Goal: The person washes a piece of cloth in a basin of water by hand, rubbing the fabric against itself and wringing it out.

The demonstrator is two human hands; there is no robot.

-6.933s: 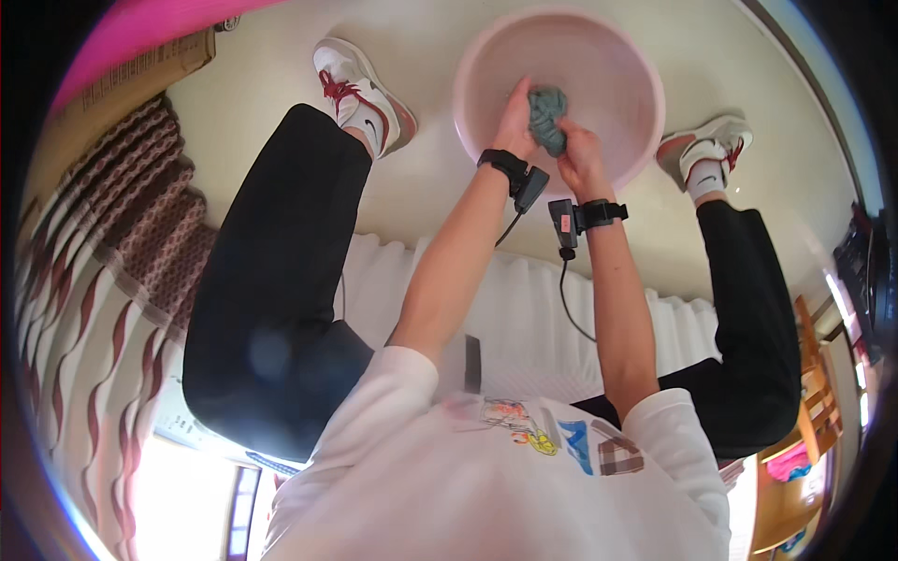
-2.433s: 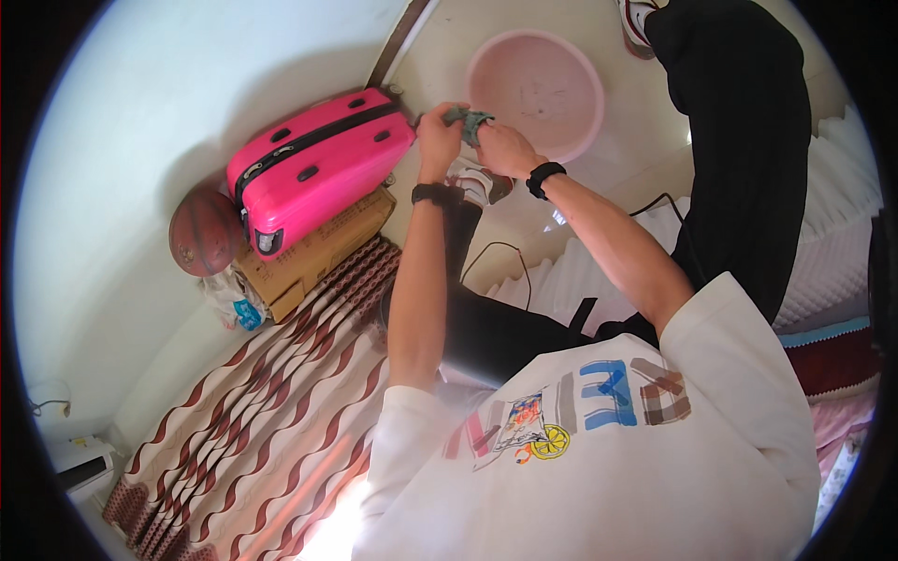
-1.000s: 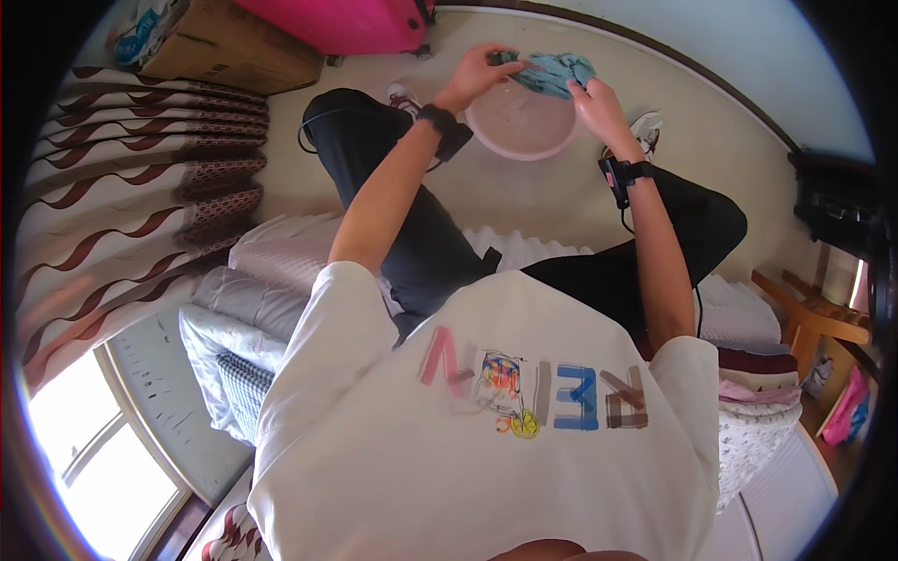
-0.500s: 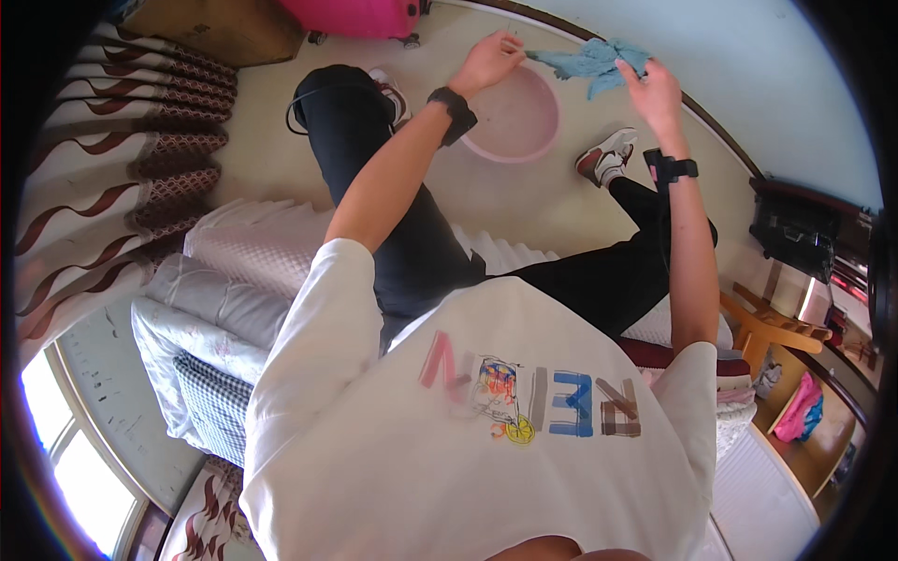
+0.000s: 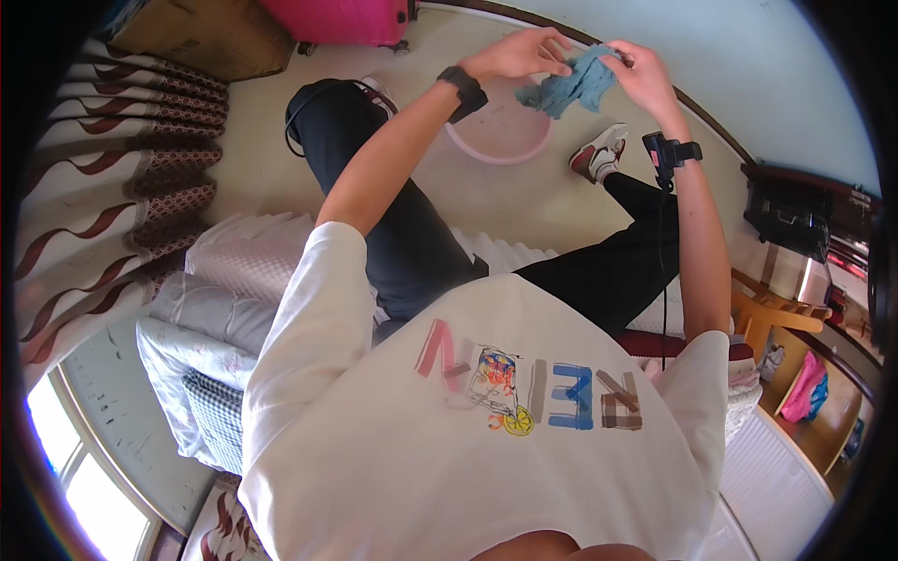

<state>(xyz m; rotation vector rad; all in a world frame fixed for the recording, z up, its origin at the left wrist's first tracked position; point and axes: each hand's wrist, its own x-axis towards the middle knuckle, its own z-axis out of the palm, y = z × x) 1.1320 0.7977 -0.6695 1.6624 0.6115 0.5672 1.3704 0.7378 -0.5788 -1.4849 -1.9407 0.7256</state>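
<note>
A crumpled blue-grey cloth (image 5: 572, 86) hangs in the air above the far right part of a pink basin (image 5: 496, 131) on the floor. My right hand (image 5: 644, 79) pinches the cloth's upper right edge between thumb and fingers. Close by the cloth's upper left side is my left hand (image 5: 528, 54), its fingers curved and apart from the thumb. Whether its fingertips touch the fabric I cannot tell. Part of the basin is hidden behind the cloth and my left hand.
I sit on a bed with folded bedding (image 5: 248, 262). A pink suitcase (image 5: 346, 21) and a cardboard box (image 5: 206, 37) stand at the far left, beside patterned curtains (image 5: 122, 168). To the right are a wooden chair (image 5: 762, 313) and a black case (image 5: 786, 220).
The cloth was stretched sideways toward my left hand; now it hangs bunched from my right. My left hand has moved right, nearer to my right hand, and its fingers have spread.
</note>
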